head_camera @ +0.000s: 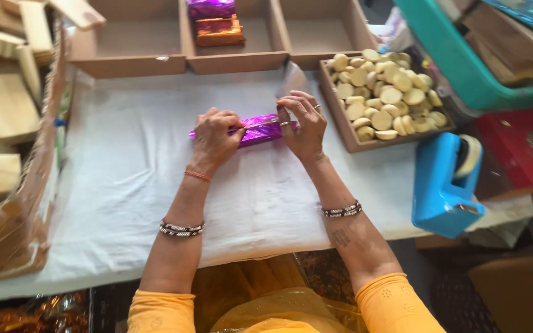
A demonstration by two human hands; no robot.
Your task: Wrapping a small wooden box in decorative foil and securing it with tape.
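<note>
While both hands work: a purple foil-wrapped bar (260, 131) lies on the white cloth (124, 172).
Left hand (214, 137): fingers curled down, pressing the bar.
Right hand (303, 123): fingertips pinching its right end.
Nearby: tray of pale round discs (384, 98), blue tape dispenser (442, 185).

Yellow sleeves, beaded bangles, perhaps two rings
</note>
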